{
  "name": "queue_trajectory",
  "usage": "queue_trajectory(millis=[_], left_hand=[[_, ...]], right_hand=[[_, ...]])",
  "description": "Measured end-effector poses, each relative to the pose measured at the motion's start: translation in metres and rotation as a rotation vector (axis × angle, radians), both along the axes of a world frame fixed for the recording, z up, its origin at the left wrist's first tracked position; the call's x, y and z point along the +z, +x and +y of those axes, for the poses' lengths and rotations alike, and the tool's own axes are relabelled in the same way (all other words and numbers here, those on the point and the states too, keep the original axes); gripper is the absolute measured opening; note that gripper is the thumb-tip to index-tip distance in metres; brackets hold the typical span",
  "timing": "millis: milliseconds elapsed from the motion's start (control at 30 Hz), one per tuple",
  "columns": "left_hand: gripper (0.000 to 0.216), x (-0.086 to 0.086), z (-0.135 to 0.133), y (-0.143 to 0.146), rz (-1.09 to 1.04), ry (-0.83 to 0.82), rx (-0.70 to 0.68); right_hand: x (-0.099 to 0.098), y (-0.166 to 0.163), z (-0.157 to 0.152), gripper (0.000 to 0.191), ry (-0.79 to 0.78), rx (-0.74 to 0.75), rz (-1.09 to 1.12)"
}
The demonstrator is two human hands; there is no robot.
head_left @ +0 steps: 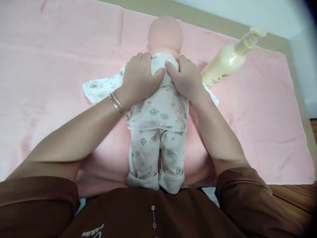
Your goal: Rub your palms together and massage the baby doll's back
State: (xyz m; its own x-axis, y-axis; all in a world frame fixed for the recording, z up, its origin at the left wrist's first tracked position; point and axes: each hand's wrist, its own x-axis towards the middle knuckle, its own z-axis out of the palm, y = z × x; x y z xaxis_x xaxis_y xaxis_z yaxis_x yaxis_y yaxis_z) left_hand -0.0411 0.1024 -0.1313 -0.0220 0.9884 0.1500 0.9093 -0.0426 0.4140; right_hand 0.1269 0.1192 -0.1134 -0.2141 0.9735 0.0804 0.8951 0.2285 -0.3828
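Note:
A baby doll [158, 107] in a white shirt and trousers printed with small animals lies straight in front of me, its bare head [165, 35] pointing away. The back of the head shows and no face, so the doll seems to be front down. My left hand [139, 76] grips its left-side shoulder, thumb on the upper back and fingers curled over the far side. On the opposite shoulder my right hand [186, 76] does the same. Both thumb tips nearly meet near the collar. The doll's sleeves [100, 88] spread out sideways, the right one mostly hidden behind my wrist.
A pale yellow pump bottle [226, 61] lies or leans to the right of the doll, close to my right hand. Beneath everything spreads a pink cloth [260, 132] over a tan-edged surface. Wooden flooring [294, 198] shows at the lower right.

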Motion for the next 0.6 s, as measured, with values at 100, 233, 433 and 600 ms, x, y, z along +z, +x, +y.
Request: queue_trajectory(millis=[100, 233, 433, 600], left_hand=[[0.037, -0.003, 0.003, 0.0, 0.025, -0.013, 0.027], [0.037, 0.003, -0.001, -0.002, 0.019, -0.018, -0.021], [0.031, 0.009, -0.001, -0.002, 0.01, -0.022, -0.021], [0.039, 0.014, -0.015, 0.002, 0.096, -0.049, -0.042]], right_hand=[[-0.001, 0.0, 0.0, 0.041, 0.019, -0.007, 0.001], [-0.001, 0.0, 0.001, 0.041, 0.013, 0.003, -0.006], [0.0, -0.001, -0.001, 0.04, 0.008, -0.005, 0.001], [0.004, 0.003, 0.0, 0.046, 0.003, 0.051, 0.022]])
